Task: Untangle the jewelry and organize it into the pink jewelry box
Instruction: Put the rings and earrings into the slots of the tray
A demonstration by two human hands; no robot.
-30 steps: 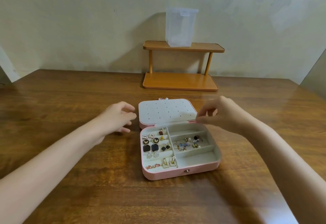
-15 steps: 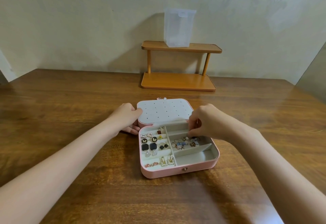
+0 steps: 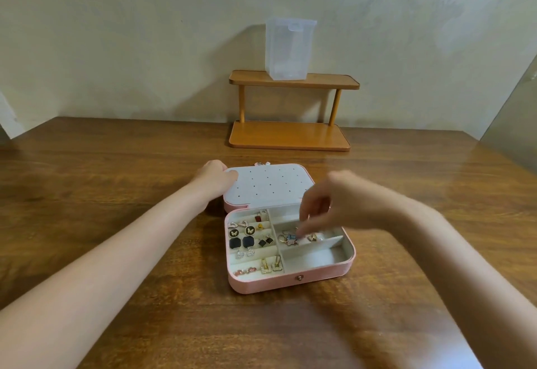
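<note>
A: Head view, the only one we've got. The pink box (image 3: 290, 280) sits open on the table (image 3: 116, 194), its lid (image 3: 270, 184) laid flat on the far side.

B: Left hand (image 3: 216, 178) is on the lid's far-left corner, fingers resting on it, apparently steadying the box. Whether they curl round the edge, I can't tell.

A: And the right hand (image 3: 343, 203) hangs over the box's right half, fingers pointing down into the middle compartment. They're blurred, so pinching or just reaching, I can't say.

B: Right under them, the tangle (image 3: 290, 238) — a small knot of rings and charms, touching or nearly so.

A: The left half looks done: earrings (image 3: 247, 238) set in pairs along the rows. The far-right and near-right compartments hold nothing I can see.

B: So we're in the untangling step, I'd judge, late in the job.

A: Next move wants a fine pinch on one piece, lifted slowly so the rest doesn't come up with it.

B: And the left hand keeping the box from sliding.
</note>
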